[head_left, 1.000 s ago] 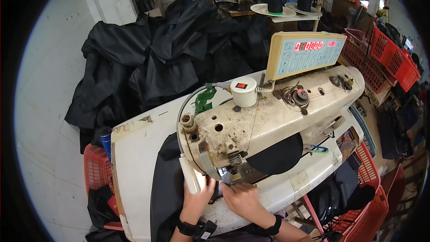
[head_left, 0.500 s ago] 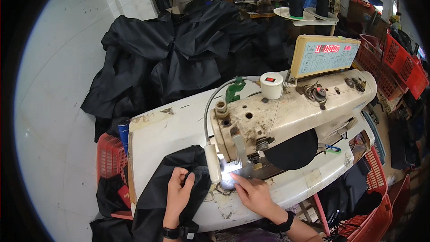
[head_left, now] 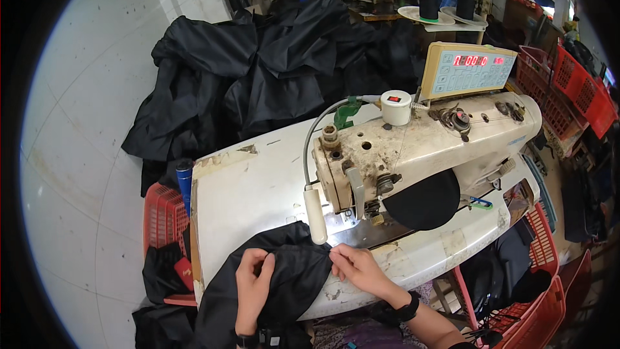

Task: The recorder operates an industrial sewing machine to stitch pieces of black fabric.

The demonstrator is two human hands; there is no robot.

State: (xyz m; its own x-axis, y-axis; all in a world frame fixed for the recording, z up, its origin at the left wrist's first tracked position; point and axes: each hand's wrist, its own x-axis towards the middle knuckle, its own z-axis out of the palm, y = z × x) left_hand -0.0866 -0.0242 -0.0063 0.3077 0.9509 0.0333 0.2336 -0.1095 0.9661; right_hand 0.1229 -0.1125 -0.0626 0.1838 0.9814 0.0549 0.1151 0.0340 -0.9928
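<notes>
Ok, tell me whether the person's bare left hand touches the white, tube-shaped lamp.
Apart: the head view shows smooth black fabric between the left hand and the white, tube-shaped lamp.

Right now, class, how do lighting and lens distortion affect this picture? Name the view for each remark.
Head view: the white lamp leaves a glaring patch beneath the left end of the sewing machine; head view: the near black cloth shows faint sheen, its folds dim; head view, toward the rim: lines in the pale surface bow, and the corners go black.
</notes>
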